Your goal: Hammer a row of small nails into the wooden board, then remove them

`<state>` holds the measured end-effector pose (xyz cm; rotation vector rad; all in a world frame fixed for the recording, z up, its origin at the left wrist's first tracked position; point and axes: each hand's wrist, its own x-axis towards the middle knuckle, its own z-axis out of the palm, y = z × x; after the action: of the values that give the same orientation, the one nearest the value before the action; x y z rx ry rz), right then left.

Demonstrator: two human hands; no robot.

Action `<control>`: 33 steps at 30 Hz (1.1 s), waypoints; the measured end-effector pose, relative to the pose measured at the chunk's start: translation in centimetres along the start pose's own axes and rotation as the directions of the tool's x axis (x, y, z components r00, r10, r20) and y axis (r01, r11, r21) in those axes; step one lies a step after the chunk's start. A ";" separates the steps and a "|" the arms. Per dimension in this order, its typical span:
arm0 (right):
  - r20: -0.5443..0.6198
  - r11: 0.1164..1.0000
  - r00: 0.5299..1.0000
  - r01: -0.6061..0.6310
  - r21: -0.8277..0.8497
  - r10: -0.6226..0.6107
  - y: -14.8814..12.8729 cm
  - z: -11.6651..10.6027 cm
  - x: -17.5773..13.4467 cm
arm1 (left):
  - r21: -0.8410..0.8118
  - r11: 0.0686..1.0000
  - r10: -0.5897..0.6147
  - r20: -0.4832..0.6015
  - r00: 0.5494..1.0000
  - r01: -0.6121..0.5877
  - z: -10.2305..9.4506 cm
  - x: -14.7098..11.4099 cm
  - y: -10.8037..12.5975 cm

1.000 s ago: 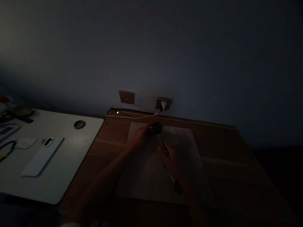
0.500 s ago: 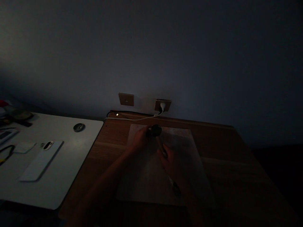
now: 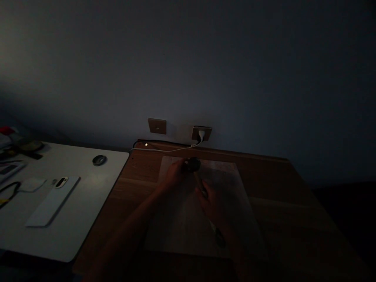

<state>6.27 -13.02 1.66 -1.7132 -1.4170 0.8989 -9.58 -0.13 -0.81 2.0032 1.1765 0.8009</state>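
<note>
In the dim light my right hand is wrapped round the shaft of a long-handled tool with a dark round head. The far end of the shaft points toward the wall, and a dark rounded part shows below my right wrist. My left hand is closed beside the round head, its fingertips at something dark there. Whether they grip the head or a separate small thing is too dark to make out. Both hands are above a pale rectangular sheet lying on the wooden table.
On the white table at left lie a phone, a roll of tape, and cables and other items at its far left. Behind the wooden table, a wall outlet holds plugs; their cords run left along the back edge.
The whole view has shifted slightly, with the scene sitting a little lower. Both hands and the tool keep nearly the same pose.
</note>
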 end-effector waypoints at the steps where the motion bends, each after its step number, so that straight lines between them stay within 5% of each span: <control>1: 0.011 1.000 1.000 -0.017 0.016 0.017 0.1 -0.2 -0.1 | 0.011 1.000 0.007 0.000 1.000 -0.007 0.0 0.0 -0.1; 5: -0.043 0.985 0.990 -0.127 0.116 0.133 0.6 -2.1 -1.0 | 0.200 0.975 0.110 -0.033 0.993 -0.101 -0.3 -0.7 0.5; 7: -0.114 0.976 0.978 -0.155 0.150 0.173 1.0 -3.5 -1.5 | 0.358 0.897 0.250 0.074 0.965 -0.260 -0.3 -1.6 1.8; 10: -0.214 0.972 0.957 -0.158 0.172 0.194 1.9 -5.5 -2.0 | 0.423 0.656 0.471 0.418 0.777 -0.625 0.5 -3.1 4.4; 12: -0.247 0.962 0.943 -0.172 0.212 0.223 2.6 -6.3 -2.1 | 0.413 0.505 0.545 0.529 0.651 -0.758 1.6 -4.1 6.0; 14: -0.261 0.952 0.933 -0.184 0.244 0.247 3.0 -6.8 -2.3 | 0.418 0.423 0.573 0.564 0.595 -0.804 2.8 -4.8 7.1; 18: -0.246 0.941 0.930 -0.205 0.268 0.272 2.8 -7.0 -2.9 | 0.395 0.384 0.589 0.591 0.551 -0.834 4.2 -5.2 8.0; 21: -0.206 0.943 0.937 -0.231 0.241 0.282 2.3 -6.8 -3.2 | 0.402 0.441 0.600 0.533 0.596 -0.803 3.3 -4.7 7.2; 24: -0.206 0.954 0.943 -0.220 0.202 0.261 2.1 -6.4 -3.5 | 0.410 0.668 0.503 0.365 0.783 -0.621 1.2 -3.4 5.0; 27: -0.180 0.961 0.953 -0.211 0.181 0.243 2.2 -5.6 -3.6 | 0.319 0.903 0.276 0.087 0.957 -0.290 -0.7 -1.9 2.0; 30: -0.145 0.963 0.963 -0.203 0.176 0.229 2.1 -4.6 -3.5 | 0.285 0.954 0.120 -0.071 0.990 -0.095 -1.7 -0.9 -0.2; 33: -0.106 0.965 0.970 -0.201 0.169 0.221 1.6 -3.8 -3.4 | 0.290 0.953 0.107 -0.057 0.993 -0.086 -1.7 -0.7 -1.1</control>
<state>9.82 -16.98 2.36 -1.7889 -1.0672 0.9733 -11.73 0.01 -0.83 2.3001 1.3063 0.7925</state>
